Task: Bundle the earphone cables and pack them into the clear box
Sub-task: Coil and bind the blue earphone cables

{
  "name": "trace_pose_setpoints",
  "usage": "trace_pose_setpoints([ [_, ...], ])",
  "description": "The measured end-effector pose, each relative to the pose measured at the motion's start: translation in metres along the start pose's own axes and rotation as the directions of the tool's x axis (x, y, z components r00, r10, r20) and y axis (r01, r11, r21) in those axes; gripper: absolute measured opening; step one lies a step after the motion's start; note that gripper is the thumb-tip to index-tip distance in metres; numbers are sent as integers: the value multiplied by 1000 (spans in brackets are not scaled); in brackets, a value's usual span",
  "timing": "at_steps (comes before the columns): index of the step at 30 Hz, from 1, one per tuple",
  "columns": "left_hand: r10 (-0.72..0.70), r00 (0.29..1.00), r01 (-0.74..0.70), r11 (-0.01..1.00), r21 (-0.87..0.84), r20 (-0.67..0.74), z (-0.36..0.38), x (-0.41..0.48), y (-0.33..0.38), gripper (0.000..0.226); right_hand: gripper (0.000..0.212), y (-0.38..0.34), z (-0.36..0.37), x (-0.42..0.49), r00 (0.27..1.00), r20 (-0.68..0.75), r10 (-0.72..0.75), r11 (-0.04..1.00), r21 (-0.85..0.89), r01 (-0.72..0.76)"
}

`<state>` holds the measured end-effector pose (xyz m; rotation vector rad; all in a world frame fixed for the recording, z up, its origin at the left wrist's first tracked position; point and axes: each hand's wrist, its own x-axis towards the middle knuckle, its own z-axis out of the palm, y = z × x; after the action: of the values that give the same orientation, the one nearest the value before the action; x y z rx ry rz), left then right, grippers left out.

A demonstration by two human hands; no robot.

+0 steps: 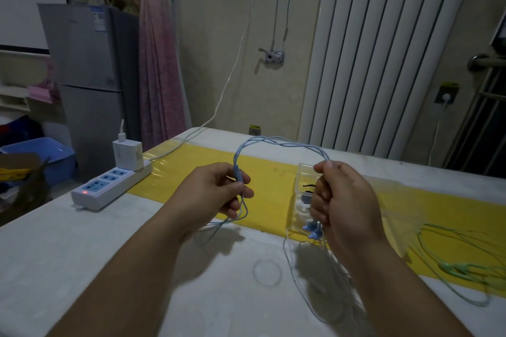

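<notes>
**Blue earphone cable** (273,142): it is being held above the counter (123,268), arching from one hand to the other.
- Left grip (216,191): the fingers are pinching the cable at its inline remote, and loose strands are trailing from it down to the counter.
- Right grip (347,200): it is closing as a fist round the gathered strands. The blue earbuds (312,230) are hanging just beneath it.

**Clear box** (301,172): it is sitting on the yellow strip (273,172), just behind the right grip and partly hidden by it. Something dark and something white are showing inside.

**Green earphones** (460,268): they are lying loose at the right of the counter, not yet bundled.

**Clear elastic ring** (267,272): it is lying on the counter between the forearms and is probably the tie for a bundle.

**Power strip** (109,186): it is sitting well to the left, apart from the work.

**Step in hand (judged):** the blue cable is being gathered into a coil. Handling notes:
- Keep the earbuds pinned in the right grip.
- Feed slack from the left grip under light tension.
- Lay even loops, small enough for the box.
- Avoid a sharp bend at the remote.
- Lift the trailing strands clear of the green set before reaching for the ring.
</notes>
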<state>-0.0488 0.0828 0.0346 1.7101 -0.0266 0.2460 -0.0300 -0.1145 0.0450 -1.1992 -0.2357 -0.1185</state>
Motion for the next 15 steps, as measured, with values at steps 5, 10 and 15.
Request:
trace_pose_setpoints([
  [5, 109, 993, -101, 984, 150, -47, 0, 1, -2, 16, 23, 3, 1, -4, 1000, -14, 7, 974, -228, -10],
  [10, 120, 992, -117, 992, 46, -45, 2, 0, 0, 15, 23, 5, 3, -4, 1000, -18, 20, 966, -257, -24],
  [15, 104, 994, -100, 987, -129, 18, 3, -1, 3, 12, 19, 8, 6, -5, 998, 15, 63, 934, -352, -53],
])
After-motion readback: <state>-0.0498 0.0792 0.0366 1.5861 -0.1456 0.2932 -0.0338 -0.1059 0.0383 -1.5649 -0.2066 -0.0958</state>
